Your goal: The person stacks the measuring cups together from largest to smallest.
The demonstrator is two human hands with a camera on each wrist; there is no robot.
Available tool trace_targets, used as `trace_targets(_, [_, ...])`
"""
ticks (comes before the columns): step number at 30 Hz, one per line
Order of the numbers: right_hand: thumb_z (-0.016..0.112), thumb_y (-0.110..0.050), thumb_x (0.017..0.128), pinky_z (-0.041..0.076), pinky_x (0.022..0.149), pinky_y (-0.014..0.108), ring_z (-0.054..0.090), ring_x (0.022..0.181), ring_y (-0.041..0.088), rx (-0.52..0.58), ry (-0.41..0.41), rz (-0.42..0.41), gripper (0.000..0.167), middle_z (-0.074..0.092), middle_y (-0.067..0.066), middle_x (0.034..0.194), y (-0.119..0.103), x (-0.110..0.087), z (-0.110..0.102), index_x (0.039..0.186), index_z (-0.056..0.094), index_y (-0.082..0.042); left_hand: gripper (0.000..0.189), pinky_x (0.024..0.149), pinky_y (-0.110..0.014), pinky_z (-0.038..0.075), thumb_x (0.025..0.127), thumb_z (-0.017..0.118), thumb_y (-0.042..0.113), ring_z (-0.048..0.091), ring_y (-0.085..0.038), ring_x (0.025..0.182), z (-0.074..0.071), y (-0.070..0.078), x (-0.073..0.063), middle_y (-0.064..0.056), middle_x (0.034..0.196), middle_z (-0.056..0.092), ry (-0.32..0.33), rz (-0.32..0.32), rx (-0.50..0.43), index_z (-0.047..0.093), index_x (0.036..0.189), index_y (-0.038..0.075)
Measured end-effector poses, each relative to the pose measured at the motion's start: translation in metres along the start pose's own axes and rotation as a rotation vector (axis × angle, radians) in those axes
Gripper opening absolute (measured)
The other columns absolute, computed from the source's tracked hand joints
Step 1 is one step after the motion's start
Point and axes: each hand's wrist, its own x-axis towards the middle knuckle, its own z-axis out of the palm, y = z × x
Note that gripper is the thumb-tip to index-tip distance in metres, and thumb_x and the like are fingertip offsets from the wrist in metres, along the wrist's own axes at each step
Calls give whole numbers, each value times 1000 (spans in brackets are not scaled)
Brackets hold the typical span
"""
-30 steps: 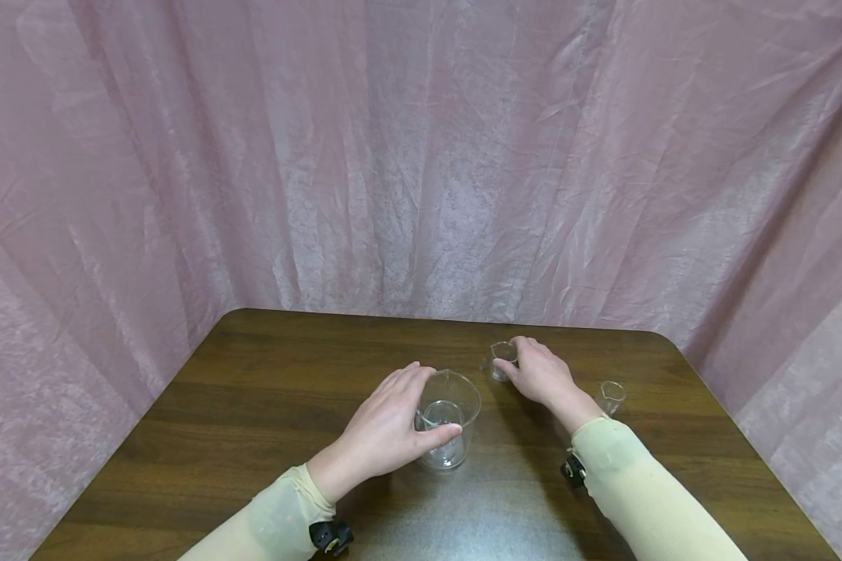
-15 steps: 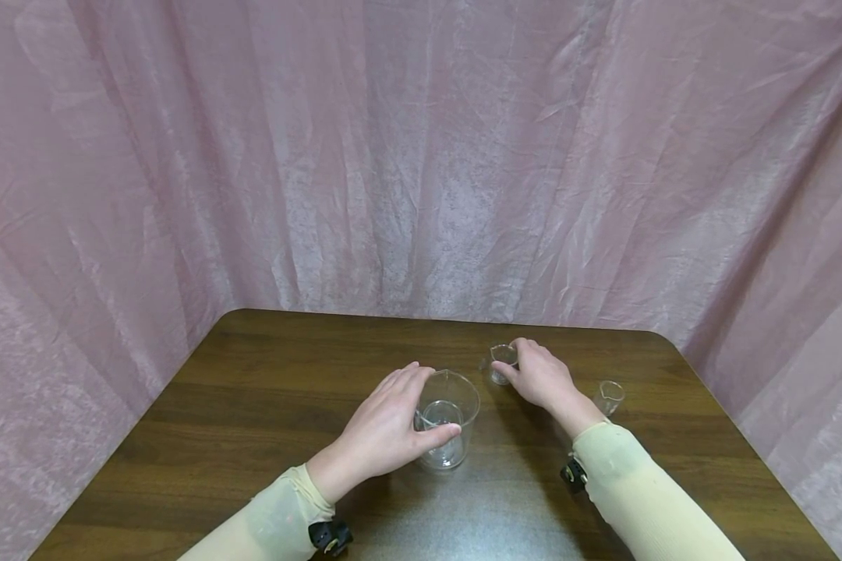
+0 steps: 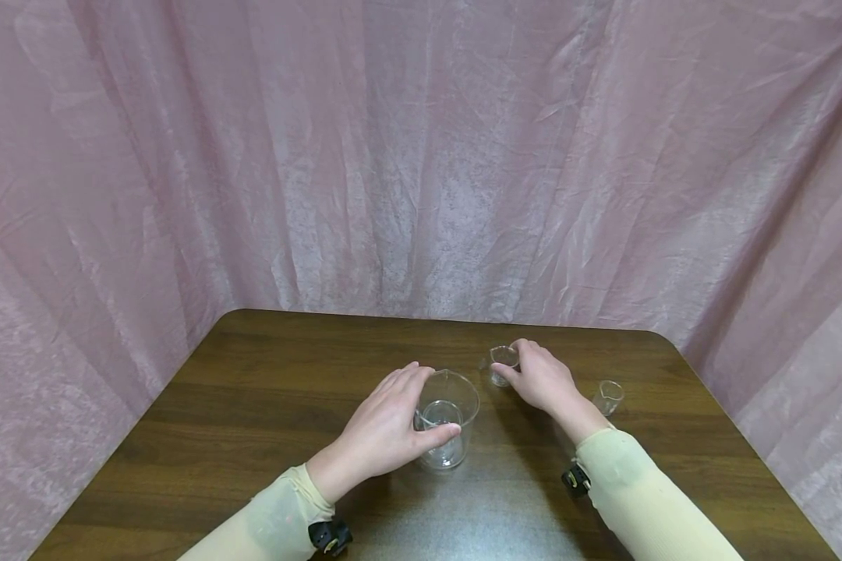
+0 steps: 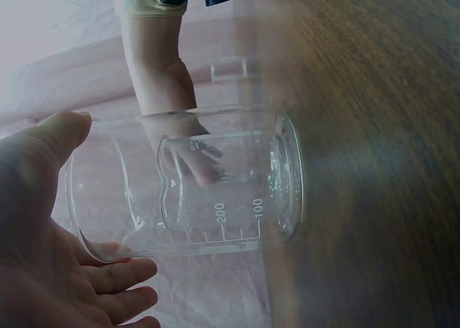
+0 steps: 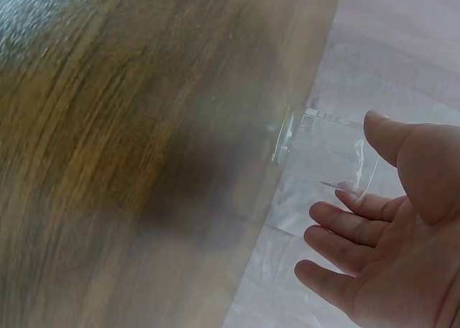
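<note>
Big beaker (image 3: 472, 421): upright on the table (image 3: 288, 366), a bit right of center, near side. White graduations on the wall, 100 and 200 legible from left wrist. Inner beaker (image 3: 443, 413) sits inside it, rim well below the outer one.

Left hand (image 3: 389, 425) grips the big beaker at the rim: thumb on the near side, index across on the far side, other fingers extended past the glass.

Small beaker (image 3: 501, 358): farther back and to the right, near the table's far edge, upright. Can't tell if its base touches the wood. Right hand (image 3: 542, 378) pinches it near the rim, thumb and index on opposite sides, remaining three fingers loose and off the glass.

Third beaker (image 3: 608, 396): right of the right wrist, near it, untouched.

Pale sleeves (image 3: 645, 491) on both arms, black device (image 3: 330, 538) under each wrist. Pink curtain (image 3: 393, 195) hangs behind the table.
</note>
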Motion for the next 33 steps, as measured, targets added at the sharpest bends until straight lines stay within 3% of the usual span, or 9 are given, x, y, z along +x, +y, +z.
trace_targets(16, [74, -46, 106, 57, 96, 62, 69, 119, 42, 33, 14, -14, 60, 72, 22, 124, -1, -10, -8, 139, 64, 4, 89, 129, -54, 34, 95, 78, 66, 43, -35, 157, 0, 0, 0, -16, 160, 57, -1, -2, 8, 54, 156, 6])
trace_targets(28, [73, -48, 106, 56, 98, 62, 69, 118, 41, 62, 27, -18, 62, 71, 22, 130, -4, -20, -16, 139, 64, 3, 89, 129, -54, 35, 95, 78, 66, 43, -35, 158, 0, 0, 0, -16, 160, 57, -2, -8, 1, 54, 156, 6])
trace_targets(33, [75, -48, 104, 56, 96, 61, 69, 111, 38, 72, 33, -18, 61, 73, 18, 124, -6, -25, -18, 138, 65, 2, 89, 129, -54, 35, 94, 78, 66, 44, -36, 157, 0, 0, 0, -17, 160, 57, 1, -5, 5, 54, 156, 6])
